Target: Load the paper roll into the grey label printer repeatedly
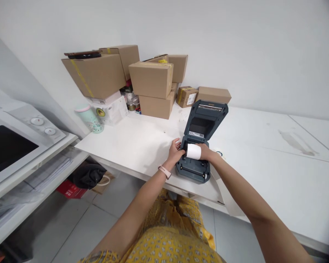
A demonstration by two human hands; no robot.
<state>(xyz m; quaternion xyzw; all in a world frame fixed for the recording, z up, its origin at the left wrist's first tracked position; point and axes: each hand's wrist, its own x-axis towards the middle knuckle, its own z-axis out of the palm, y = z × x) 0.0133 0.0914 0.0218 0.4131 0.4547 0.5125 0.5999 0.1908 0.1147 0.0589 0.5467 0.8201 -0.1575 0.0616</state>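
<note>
Gripping a white paper roll (193,151) from both sides, the hands are meeting over the open label printer (197,153) at the near edge of the white table (263,164). The left hand (176,151) is curling its fingers against the roll's left end and the printer's side wall, a pink watch (164,171) sitting on its wrist. The right hand (205,151) is cupping the roll's right end. The roll is lying sideways in the printer's bay, just below the raised lid (205,118). Beyond the hands, cardboard boxes (150,84) are standing stacked against the wall, and a pale green cup (89,117) is standing far off to the left.
</note>
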